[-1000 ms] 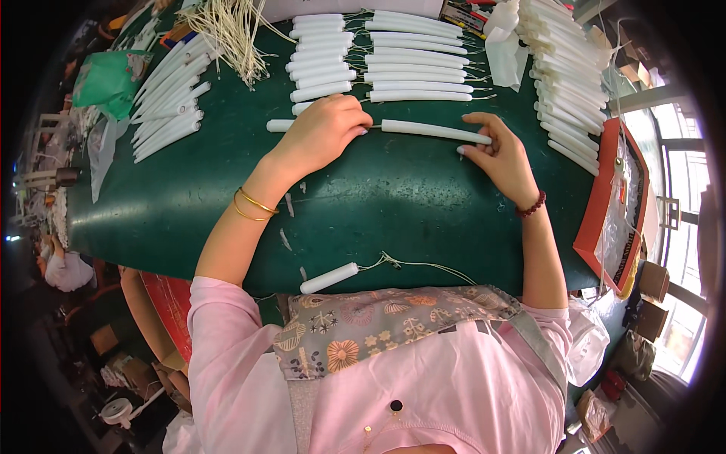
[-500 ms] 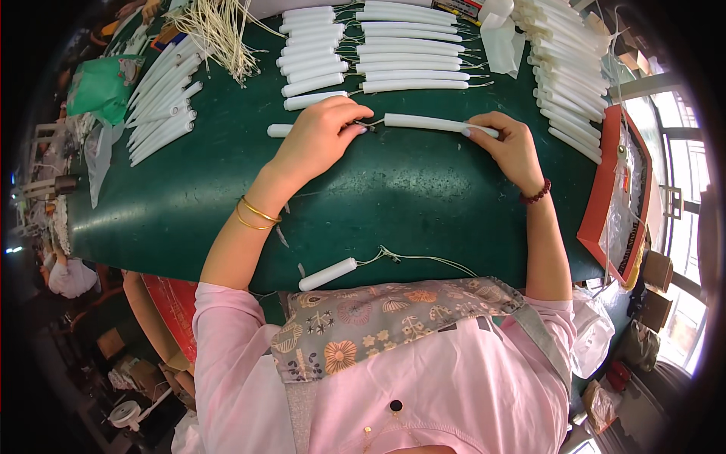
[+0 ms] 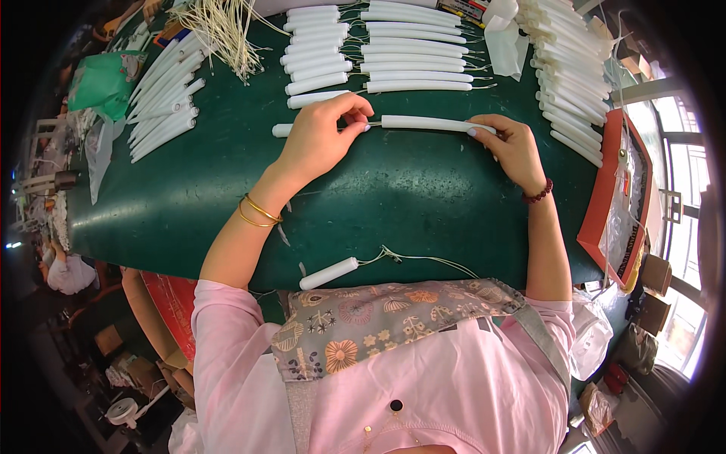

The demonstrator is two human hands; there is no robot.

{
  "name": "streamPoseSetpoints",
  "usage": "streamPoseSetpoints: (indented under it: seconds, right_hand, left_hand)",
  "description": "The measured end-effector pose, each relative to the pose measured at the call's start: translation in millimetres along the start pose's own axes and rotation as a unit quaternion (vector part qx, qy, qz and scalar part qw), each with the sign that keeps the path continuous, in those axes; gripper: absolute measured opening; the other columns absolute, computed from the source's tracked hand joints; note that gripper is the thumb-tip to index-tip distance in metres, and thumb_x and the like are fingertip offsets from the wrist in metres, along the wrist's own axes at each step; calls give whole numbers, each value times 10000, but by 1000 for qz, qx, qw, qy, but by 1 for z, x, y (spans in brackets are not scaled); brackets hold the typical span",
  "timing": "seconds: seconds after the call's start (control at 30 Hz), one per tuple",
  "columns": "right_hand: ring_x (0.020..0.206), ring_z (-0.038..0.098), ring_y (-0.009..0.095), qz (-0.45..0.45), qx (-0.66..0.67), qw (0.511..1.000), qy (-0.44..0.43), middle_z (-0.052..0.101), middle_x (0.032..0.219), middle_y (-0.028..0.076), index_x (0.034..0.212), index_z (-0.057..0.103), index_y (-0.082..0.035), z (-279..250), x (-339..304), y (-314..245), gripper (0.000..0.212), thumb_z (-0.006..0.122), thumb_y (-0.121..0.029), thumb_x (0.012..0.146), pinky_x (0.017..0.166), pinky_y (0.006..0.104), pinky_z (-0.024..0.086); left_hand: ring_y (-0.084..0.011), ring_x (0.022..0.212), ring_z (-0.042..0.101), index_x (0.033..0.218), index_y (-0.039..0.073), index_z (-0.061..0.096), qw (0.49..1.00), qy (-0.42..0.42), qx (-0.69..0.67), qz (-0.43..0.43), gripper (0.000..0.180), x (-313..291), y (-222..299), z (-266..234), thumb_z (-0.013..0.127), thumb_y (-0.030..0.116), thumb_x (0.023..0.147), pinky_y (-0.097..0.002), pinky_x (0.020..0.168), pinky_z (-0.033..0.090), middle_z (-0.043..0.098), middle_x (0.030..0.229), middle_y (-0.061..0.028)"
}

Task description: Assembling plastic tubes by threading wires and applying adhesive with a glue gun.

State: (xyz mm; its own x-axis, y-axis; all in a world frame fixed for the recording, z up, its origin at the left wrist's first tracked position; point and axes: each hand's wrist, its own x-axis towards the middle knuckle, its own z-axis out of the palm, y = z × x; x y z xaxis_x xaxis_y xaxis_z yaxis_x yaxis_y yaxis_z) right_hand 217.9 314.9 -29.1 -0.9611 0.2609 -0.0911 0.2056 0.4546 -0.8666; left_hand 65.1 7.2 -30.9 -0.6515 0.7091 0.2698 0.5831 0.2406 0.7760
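Note:
A slim white tube lies across the far middle of the table, and my right hand is closed on its right end. From the tube's left end a thin wire runs to my left hand, whose thumb and forefinger pinch it. A shorter white tube shows behind my left hand, its right part hidden. Close to my body another short white tube rests on the table with pale wires trailing to the right.
Beyond my hands lie rows of short tubes and long tubes joined by wires. A bundle of cream wires and more tubes are at the far left. Stacked tubes and an orange-red box stand at the right.
The long tube's left end has shifted slightly left, toward my left hand. The wire between them now looks straighter, and its dark tangle no longer shows.

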Motion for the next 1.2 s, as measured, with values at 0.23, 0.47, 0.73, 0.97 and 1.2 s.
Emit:
streamPoseSetpoints:
  seconds: [0.23,0.47,0.73,0.97,1.2]
  right_hand:
    - [797,617,97,-76,-94,993,16,752,969,11,1120,795,-41,7,-3,-9,206,822,-129,935,752,270,510]
    - [969,670,243,-285,-284,910,96,714,988,14,1077,784,-103,9,11,-2,234,849,-140,856,932,388,494]
    - [977,671,274,-332,-410,827,195,697,975,22,1020,732,-115,22,34,-35,180,803,-232,902,933,428,489]
    - [930,662,242,-270,-246,902,-230,629,981,37,986,677,-141,45,-104,-80,379,881,-393,790,859,401,473]
    - [883,661,252,-335,-247,899,-140,639,966,67,896,657,-122,58,-88,-49,134,784,-133,854,773,423,513]
  left_hand:
    - [-227,916,748,1113,34,690,998,-23,-54,-4,231,0,9,-1,741,-52,905,-314,770,598,764,1051,-78]
    - [-267,1184,630,1106,140,728,958,-24,239,156,400,-4,16,-42,908,169,750,-427,1009,462,643,1196,-20]
    - [-291,1016,623,973,113,687,952,67,284,91,245,-8,20,-41,862,171,811,-435,887,466,619,1052,-50]
    - [-272,948,633,911,107,664,878,-418,233,-13,285,-116,94,-53,846,292,793,-424,888,402,641,928,-75]
    - [-275,914,647,913,109,654,921,-260,290,-18,225,-95,78,-47,808,216,789,-431,853,405,647,882,-63]
